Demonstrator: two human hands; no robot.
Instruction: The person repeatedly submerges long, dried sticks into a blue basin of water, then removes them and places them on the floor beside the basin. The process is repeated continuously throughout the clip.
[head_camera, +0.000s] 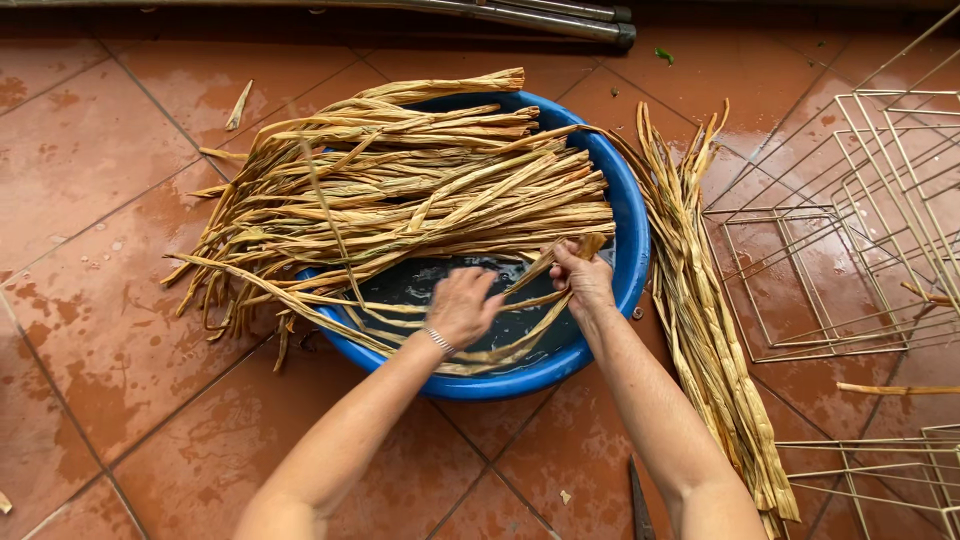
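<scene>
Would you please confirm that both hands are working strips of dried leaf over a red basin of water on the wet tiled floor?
Not quite: the head view shows the basin is blue, not red. Both the left hand and right hand do work strips of dried leaf over its water, on the wet tiled floor.

Tan-yellow dried stalks (420, 180) over bright blue basin (632, 230) with dark water (420, 282), wet reddish-brown tiles (90, 150), pale gold wire frames (860, 220).

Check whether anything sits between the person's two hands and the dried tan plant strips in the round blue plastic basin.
Nothing visible does. The left hand and the right hand already grip the dried tan plant strips over the dark water in the round blue plastic basin.
</scene>
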